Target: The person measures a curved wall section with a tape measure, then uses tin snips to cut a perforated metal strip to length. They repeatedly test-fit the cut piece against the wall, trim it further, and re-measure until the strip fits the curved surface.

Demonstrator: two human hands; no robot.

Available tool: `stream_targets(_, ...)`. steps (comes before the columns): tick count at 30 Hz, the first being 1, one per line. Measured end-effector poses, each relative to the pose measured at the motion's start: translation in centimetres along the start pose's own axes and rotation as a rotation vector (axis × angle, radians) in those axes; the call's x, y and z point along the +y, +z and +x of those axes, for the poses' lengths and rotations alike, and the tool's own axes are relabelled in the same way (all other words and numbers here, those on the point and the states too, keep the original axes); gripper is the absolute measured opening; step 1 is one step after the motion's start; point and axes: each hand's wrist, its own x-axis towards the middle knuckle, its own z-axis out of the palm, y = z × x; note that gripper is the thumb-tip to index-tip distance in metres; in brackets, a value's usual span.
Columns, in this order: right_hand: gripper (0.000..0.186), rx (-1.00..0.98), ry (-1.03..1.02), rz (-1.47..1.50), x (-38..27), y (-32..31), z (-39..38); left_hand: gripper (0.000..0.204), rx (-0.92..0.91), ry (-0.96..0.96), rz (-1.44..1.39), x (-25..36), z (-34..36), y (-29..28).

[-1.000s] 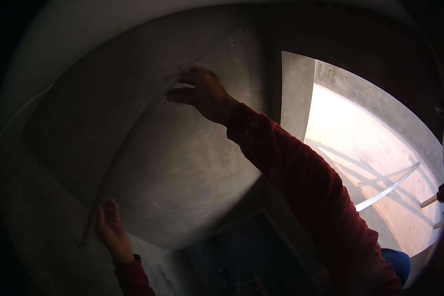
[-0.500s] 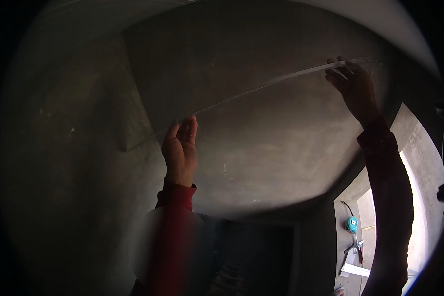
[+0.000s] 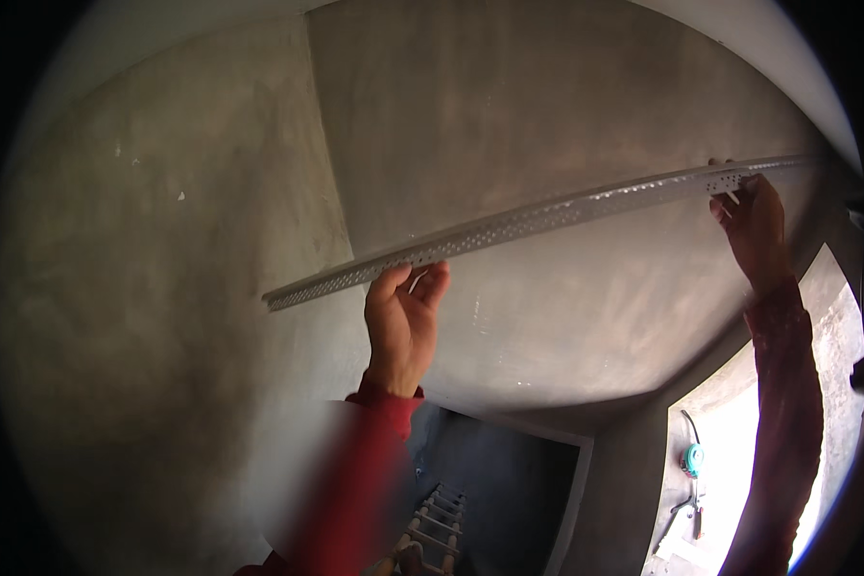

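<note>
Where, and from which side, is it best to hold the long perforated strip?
I would take the long perforated strip by its lower edge, coming from below, at two well-separated places, much as the left hand and right hand are spaced. It is long, narrow and slants up toward the right, so a single hold might let it tip.

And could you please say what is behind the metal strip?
Grey wall lies behind the metal strip, visible above and below. The right hand is partly behind, showing again over the top edge. What the strip covers cannot be seen.
</note>
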Motion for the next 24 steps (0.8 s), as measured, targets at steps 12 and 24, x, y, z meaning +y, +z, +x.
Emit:
stream_targets(12,0.012,-0.035,-0.061,0.086,-3.7,-0.8,-1.9,0.031,-0.144,0.698,0.204,4.6,-3.5,7.9)
stream_targets(24,0.012,0.057,0.033,0.195,-4.5,1.2,-2.7,0.029,-0.111,0.706,0.288,4.7,-4.2,8.2)
